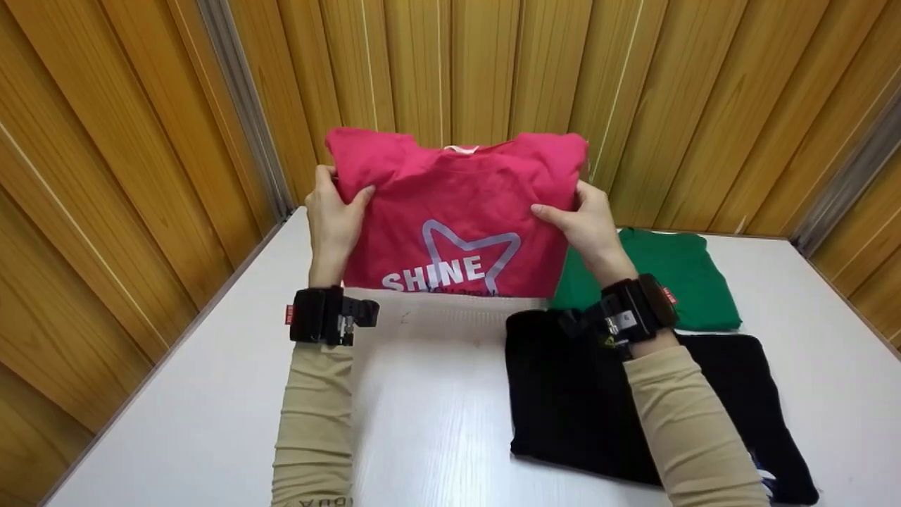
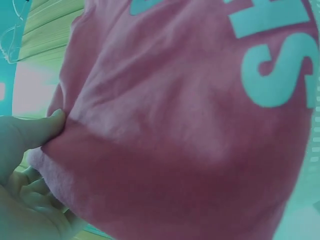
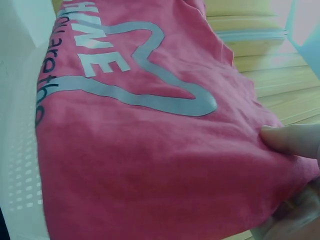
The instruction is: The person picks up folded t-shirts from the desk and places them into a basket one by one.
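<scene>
A folded pink T-shirt [image 1: 464,190] with a star outline and the word SHINE hangs upright between both hands over the table. My left hand [image 1: 334,222] grips its left side, thumb on the front and fingers behind. On the opposite side my right hand [image 1: 595,222] holds it the same way. The left wrist view shows the thumb pressing the cloth [image 2: 150,125], with the fingers partly hidden behind the edge. In the right wrist view the thumb lies on the shirt front [image 3: 150,160].
A white perforated surface [image 3: 22,170] shows just below the shirt. Right of it, a folded green garment [image 1: 662,274] lies on the white table [image 1: 422,422], with a folded black garment [image 1: 577,401] in front, under my right forearm. Wood-panelled walls [image 1: 479,63] enclose the table.
</scene>
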Demonstrator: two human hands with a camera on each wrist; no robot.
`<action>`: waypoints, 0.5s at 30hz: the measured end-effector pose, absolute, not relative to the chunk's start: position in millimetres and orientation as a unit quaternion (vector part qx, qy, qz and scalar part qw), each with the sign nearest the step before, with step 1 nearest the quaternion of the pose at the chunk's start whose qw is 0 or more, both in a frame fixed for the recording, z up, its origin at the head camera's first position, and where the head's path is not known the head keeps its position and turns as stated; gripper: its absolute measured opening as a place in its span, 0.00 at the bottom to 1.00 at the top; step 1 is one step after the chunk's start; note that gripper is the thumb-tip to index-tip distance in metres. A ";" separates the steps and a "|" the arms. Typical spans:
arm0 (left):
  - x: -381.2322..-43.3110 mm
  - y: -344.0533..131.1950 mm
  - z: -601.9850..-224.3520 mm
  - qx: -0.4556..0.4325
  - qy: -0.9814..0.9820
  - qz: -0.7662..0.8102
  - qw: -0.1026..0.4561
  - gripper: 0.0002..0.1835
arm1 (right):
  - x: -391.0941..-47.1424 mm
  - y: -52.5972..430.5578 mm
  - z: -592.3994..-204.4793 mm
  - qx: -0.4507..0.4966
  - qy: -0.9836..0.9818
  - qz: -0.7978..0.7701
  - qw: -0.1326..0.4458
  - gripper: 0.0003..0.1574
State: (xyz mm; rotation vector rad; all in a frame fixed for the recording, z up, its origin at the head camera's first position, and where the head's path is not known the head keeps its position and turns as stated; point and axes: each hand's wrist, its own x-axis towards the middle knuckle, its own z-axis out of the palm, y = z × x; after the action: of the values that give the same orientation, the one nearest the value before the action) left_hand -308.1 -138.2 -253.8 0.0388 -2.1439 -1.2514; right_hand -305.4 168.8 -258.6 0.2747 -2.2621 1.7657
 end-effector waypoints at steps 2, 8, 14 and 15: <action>-315.0 -139.1 -250.6 0.010 -0.818 -0.475 0.324 0.23 | -311.6 166.8 -255.8 0.094 -0.772 0.615 0.134 0.29; -333.8 -137.6 -249.4 -0.005 -0.832 -0.457 0.314 0.23 | -326.8 162.6 -254.0 0.094 -0.761 0.624 0.147 0.29; -345.2 -133.6 -247.8 -0.019 -0.844 -0.454 0.287 0.23 | -336.8 167.8 -257.9 0.083 -0.761 0.622 0.164 0.30; -347.0 -132.9 -247.2 -0.023 -0.843 -0.457 0.285 0.23 | -338.4 168.4 -258.9 0.080 -0.759 0.624 0.170 0.30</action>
State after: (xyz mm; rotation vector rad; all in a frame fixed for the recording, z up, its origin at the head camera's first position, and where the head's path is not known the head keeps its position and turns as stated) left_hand -347.0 -132.9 -247.2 -0.0610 -2.2533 -1.2211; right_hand -338.4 168.4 -258.9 0.2270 -2.1570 1.7720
